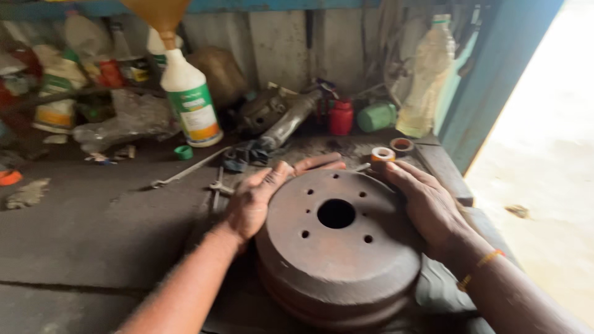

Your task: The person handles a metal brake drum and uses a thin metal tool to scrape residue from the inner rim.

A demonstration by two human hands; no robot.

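A rusty round brake drum (339,247) lies flat on the dark workbench (93,229), its centre hole and several bolt holes facing up. My left hand (260,198) grips the drum's left rim, fingers curled over the far edge. On the opposite side, my right hand (427,207) presses against the right rim, an orange band on its wrist. Both hands hold the drum between them.
A white bottle with a green and orange label (189,99) carries an orange funnel (162,15). A green cap (183,152), loose tools (216,185), a red can (341,117), a green tin (376,116), tape rolls (391,151) and a clear bottle (426,80) crowd the back. The bench ends at right.
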